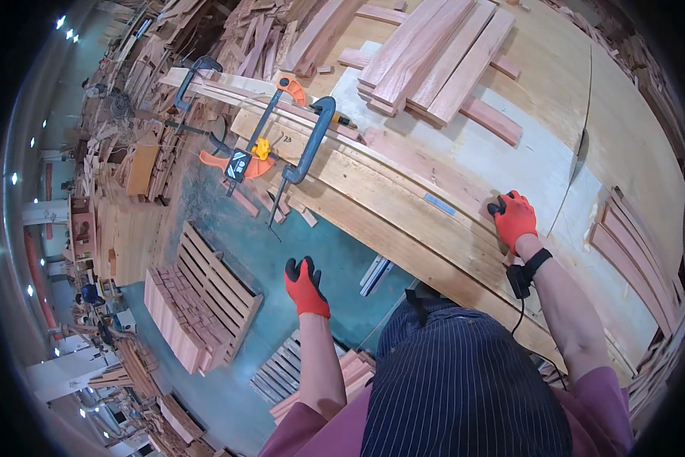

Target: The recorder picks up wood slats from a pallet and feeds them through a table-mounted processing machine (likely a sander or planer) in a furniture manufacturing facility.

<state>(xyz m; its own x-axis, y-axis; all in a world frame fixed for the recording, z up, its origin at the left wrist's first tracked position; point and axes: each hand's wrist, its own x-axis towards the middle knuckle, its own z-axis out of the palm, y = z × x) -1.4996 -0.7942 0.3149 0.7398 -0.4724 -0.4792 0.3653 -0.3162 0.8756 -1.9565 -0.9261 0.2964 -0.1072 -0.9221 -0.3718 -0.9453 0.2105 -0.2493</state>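
My left hand [307, 286], in a red glove with black fingertips, hangs in the air short of the workbench edge. Its fingers are apart and nothing is in it. My right hand [514, 217], gloved alike, rests on the bench with its fingers curled, at the near end of a flat pinkish board [426, 169]. Whatever lies under those fingers is hidden. Long wooden strips [380, 177] run along the bench edge beside it. A blue-grey G-clamp [314, 145] and an orange-and-black bar clamp [260, 129] grip these strips farther left.
Several pinkish planks [441, 57] lie stacked across crosspieces at the back of the bench. Curved wooden pieces [633, 255] lie at the right. A slatted pallet with stacked wood [205, 305] stands on the green floor [312, 244]. A cable [519, 320] runs from my right wrist.
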